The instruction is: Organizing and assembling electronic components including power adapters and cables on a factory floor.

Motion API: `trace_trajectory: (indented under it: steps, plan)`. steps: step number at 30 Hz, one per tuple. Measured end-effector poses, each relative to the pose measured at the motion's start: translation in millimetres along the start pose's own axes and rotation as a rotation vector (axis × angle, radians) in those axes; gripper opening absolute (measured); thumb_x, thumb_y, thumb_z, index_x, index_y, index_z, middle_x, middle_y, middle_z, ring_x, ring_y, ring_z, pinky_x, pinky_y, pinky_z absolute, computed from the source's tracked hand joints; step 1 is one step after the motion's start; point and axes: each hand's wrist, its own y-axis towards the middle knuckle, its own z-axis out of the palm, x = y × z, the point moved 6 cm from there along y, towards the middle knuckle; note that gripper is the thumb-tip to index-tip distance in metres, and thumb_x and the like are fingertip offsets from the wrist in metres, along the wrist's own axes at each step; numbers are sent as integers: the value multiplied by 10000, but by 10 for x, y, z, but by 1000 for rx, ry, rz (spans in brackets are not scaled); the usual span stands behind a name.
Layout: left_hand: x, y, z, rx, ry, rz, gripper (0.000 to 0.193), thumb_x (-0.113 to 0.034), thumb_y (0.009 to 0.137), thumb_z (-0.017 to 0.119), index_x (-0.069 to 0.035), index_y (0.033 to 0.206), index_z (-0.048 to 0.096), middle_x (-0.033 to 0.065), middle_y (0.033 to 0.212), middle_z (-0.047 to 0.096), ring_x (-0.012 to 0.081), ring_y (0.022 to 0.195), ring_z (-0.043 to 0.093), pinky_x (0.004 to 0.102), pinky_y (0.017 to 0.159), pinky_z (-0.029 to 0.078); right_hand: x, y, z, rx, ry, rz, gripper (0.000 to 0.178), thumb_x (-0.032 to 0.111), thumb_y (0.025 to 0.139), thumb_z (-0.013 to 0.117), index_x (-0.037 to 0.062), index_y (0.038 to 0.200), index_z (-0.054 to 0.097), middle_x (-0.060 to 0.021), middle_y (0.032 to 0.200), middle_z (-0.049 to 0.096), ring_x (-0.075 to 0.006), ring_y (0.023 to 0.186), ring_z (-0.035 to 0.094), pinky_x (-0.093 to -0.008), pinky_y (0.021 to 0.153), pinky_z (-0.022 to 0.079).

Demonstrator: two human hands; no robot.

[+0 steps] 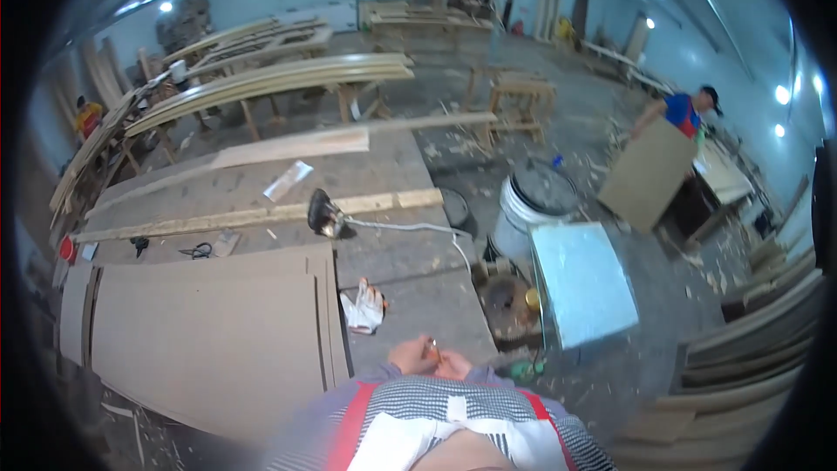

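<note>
My left hand (408, 354) and my right hand (452, 365) are close together in front of my body, at the near edge of the worktable (418, 296). Both have their fingers drawn in around a small, shiny, orange-tinted thing (432, 350), too small to name. Just beyond my left hand lies a crumpled white work glove (364, 307) with orange patches. To the left, large flat brown sheets (209, 331) are stacked on the table. Farther off, a clothes iron-like tool (324, 213) trails a white cord (405, 227).
Scissors (200, 250) and a long wooden strip (261, 212) lie beyond the sheets. At right stand a white bucket (513, 220) and a pale panel (586, 283). A co-worker (684, 113) holds a brown board (647, 173). Planks (758, 340) are piled near right.
</note>
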Motion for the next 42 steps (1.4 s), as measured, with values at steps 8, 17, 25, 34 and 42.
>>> trace_trajectory:
  steps: [8,17,25,34,42]
  plan:
    - [88,-135,-170,-9,-487,47,440,-334,797,710,-65,1120,580,161,990,673,333,907,658,385,767,517,165,-30,-36,-121,-2,-197,301,152,951,454,-19,1194,502,-150,1182,574,-252,1093,559,-389,959,458]
    - [-295,-78,-406,-97,135,73,408,-378,771,695,-97,1037,567,187,909,665,356,853,648,449,704,504,211,-58,286,-106,64,-90,339,236,1000,384,-10,1199,504,-154,1194,571,-258,1102,552,-392,979,438]
    - [-87,-66,-297,-57,117,-81,472,-438,745,705,-74,1020,583,191,877,667,369,830,653,485,719,492,140,-144,388,-74,59,-52,308,203,1003,383,0,1200,504,-151,1196,565,-248,1096,553,-382,989,428]
    - [393,92,-133,-110,-246,-196,510,-441,758,718,-1,985,595,189,833,663,327,771,664,401,654,508,226,-154,397,-139,-24,-264,222,74,952,493,3,1162,506,-133,1135,575,-230,1078,563,-350,979,438]
    - [457,147,29,-53,-622,-87,438,-391,770,719,-5,945,609,176,800,660,301,727,666,386,636,511,294,-205,484,-93,-53,-312,248,34,929,521,4,1173,494,-141,1162,558,-248,1104,553,-371,1004,432]
